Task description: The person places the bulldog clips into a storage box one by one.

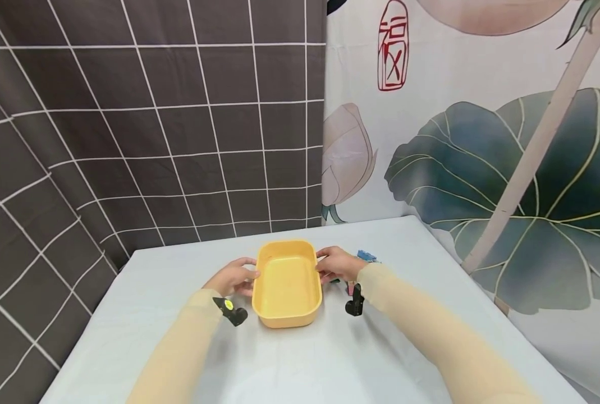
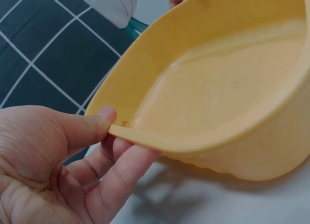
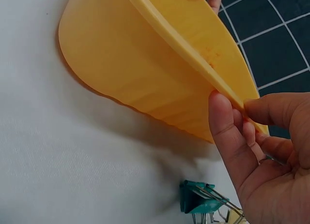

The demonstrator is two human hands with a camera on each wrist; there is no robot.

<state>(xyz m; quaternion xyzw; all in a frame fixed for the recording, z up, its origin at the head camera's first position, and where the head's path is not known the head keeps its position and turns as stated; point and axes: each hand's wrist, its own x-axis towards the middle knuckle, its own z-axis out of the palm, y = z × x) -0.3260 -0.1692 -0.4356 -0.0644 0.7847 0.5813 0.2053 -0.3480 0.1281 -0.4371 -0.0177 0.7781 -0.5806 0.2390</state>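
Observation:
A yellow rectangular plastic bin (image 1: 287,286) with rounded corners sits in the middle of the white table, its inside bare. On its left side my left hand (image 1: 234,278) pinches the rim, thumb over the inner edge and fingers beneath, as the left wrist view shows with the hand (image 2: 82,156) up close. Opposite, my right hand (image 1: 337,264) pinches the right rim between thumb and fingers. Below that hand (image 3: 271,151) in the right wrist view lies a teal binder clip (image 3: 198,197), with more wire handles beside it, partly hidden.
Beyond my right hand lies a blue item (image 1: 366,256), and a pink one (image 1: 351,288) shows by the right wrist, both partly covered. A white cloth covers the table (image 1: 289,365). Dark gridded fabric (image 1: 204,129) hangs behind on the left, a lotus-printed curtain (image 1: 441,157) on the right.

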